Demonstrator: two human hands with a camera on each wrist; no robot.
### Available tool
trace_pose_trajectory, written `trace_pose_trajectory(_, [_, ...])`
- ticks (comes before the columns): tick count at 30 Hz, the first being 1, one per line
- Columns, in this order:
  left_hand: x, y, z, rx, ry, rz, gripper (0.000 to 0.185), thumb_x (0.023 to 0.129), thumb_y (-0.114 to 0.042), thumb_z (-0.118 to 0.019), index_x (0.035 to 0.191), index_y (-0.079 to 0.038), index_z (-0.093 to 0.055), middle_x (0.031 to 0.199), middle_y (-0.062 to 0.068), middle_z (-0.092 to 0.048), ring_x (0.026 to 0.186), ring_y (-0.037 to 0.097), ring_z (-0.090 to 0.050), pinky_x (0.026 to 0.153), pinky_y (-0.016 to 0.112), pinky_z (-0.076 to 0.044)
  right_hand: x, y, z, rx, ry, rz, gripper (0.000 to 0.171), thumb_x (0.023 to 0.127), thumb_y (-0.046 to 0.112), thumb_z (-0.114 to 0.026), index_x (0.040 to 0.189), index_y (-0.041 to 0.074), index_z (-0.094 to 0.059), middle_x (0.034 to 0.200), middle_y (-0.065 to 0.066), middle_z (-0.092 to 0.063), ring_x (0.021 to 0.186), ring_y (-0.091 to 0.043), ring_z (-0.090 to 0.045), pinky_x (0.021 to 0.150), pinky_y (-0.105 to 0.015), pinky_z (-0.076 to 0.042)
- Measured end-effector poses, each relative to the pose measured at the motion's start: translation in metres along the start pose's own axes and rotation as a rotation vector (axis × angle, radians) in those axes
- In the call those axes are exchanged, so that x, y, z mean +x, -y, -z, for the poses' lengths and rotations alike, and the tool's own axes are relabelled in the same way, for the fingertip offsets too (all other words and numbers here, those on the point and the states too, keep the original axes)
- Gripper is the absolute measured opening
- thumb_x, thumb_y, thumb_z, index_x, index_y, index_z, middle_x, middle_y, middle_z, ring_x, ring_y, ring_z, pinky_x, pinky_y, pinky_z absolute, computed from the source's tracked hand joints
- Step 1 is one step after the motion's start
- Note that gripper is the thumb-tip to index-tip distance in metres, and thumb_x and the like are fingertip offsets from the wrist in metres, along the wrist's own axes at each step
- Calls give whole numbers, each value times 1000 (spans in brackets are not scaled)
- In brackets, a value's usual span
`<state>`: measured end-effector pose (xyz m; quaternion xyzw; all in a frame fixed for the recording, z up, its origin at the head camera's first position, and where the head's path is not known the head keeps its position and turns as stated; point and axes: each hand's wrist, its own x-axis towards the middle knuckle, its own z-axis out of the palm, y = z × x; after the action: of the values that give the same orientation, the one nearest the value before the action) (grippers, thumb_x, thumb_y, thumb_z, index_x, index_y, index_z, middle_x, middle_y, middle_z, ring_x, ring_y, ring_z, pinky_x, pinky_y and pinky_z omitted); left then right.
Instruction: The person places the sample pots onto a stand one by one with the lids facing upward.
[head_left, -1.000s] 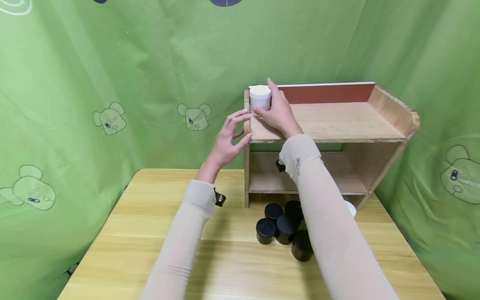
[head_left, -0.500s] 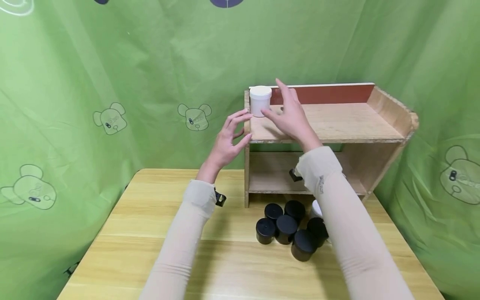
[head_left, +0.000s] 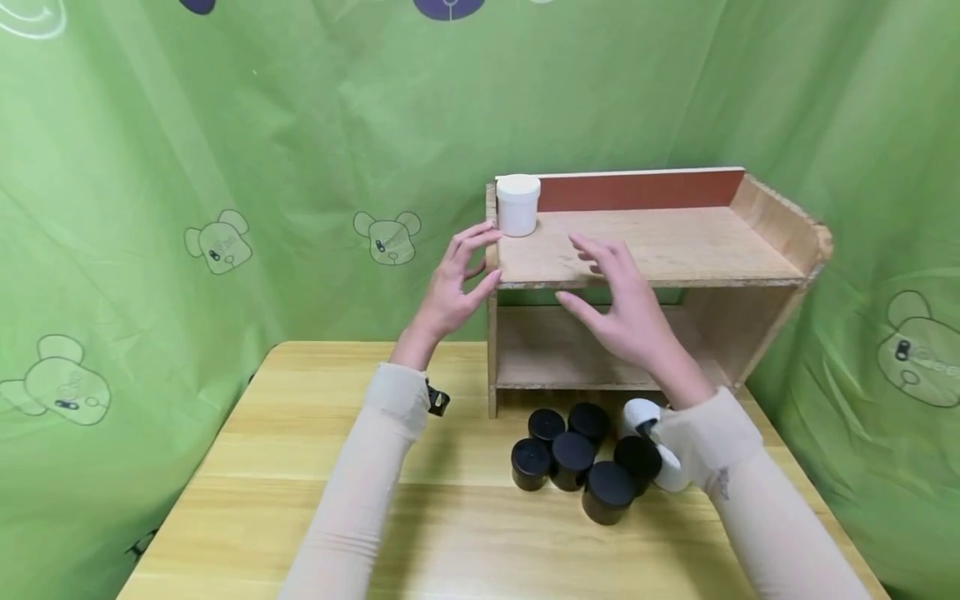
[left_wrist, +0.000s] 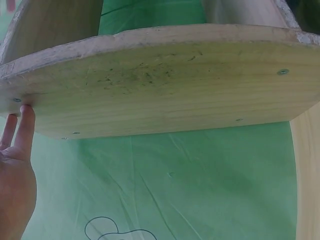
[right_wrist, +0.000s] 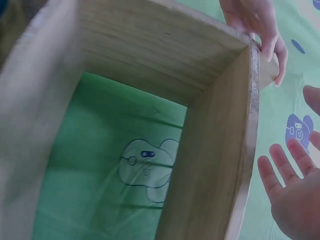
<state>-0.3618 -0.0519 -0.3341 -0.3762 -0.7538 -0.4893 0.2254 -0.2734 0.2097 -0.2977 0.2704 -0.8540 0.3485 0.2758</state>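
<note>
Pulled back from the white jar, the right hand now hangs in front of the wooden shelf — its fingers spread out and loose, holding nothing. The jar stands upright on the top board, in the back left corner, well past the right fingertips and apart from them. Just beside the jar, on the other side of the shelf's end wall, the left hand rests its fingertips on the shelf's left end — fingers bent a little, thumb on the front edge, gripping nothing. Below the right wrist, black jars sit bunched on the table, with two white jars just beside them.
</note>
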Motion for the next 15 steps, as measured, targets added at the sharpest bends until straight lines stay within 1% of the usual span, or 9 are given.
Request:
trace_pose_trajectory(3, [0,0,1,12,-7,4,53,101,-21,-63,152,-22,-46,166,-2,-32,149,27,-41,114,41,-53,-21,-4,5,-16,-7,14,78,90,12,-79,158,26,-43,141,-16,-52,128,-32,-53,105,-56,-48])
trace_pose_trajectory(6, [1,-1,2,14,0,12,53,101,-20,-63,152,-22,-46,166,-3,-32,150,27,-40,115,38,-52,-44,-12,9,-27,-17,16,79,88,6,-80,157,22,-45,140,-16,-53,128,-32,-52,105,-52,-46])
trace_pose_trajectory(9, [2,-2,2,3,23,23,53,102,-20,-62,152,-21,-45,166,-2,-32,151,28,-39,116,40,-50,-70,-23,13,-40,-23,2,82,86,1,-80,157,21,-46,141,-16,-54,128,-30,-51,108,-34,-43])
trace_pose_trajectory(10, [2,-2,2,-1,31,26,53,102,-20,-62,153,-21,-45,166,-2,-31,151,29,-39,117,42,-50,-79,-27,13,-40,-21,-5,83,85,0,-81,157,22,-46,141,-16,-54,127,-30,-51,108,-27,-41])
trace_pose_trajectory(12, [2,-3,2,-8,40,30,54,102,-20,-62,153,-20,-44,167,-1,-31,151,29,-38,118,43,-49,-96,-36,15,-44,-12,-30,84,84,0,-81,157,23,-45,141,-16,-54,126,-24,-50,106,-14,-36])
trace_pose_trajectory(13, [2,-3,2,-8,38,29,54,102,-19,-62,153,-20,-44,167,0,-30,152,30,-38,117,44,-49,-104,-41,15,-49,-7,-44,84,85,0,-81,157,24,-45,141,-15,-54,125,-22,-50,104,-9,-34])
trace_pose_trajectory(15, [2,-2,3,-5,28,26,54,102,-19,-61,153,-19,-44,167,1,-30,152,29,-37,117,44,-49,-117,-52,16,-58,-2,-72,84,84,1,-81,157,24,-46,140,-15,-54,123,-15,-49,100,-8,-33])
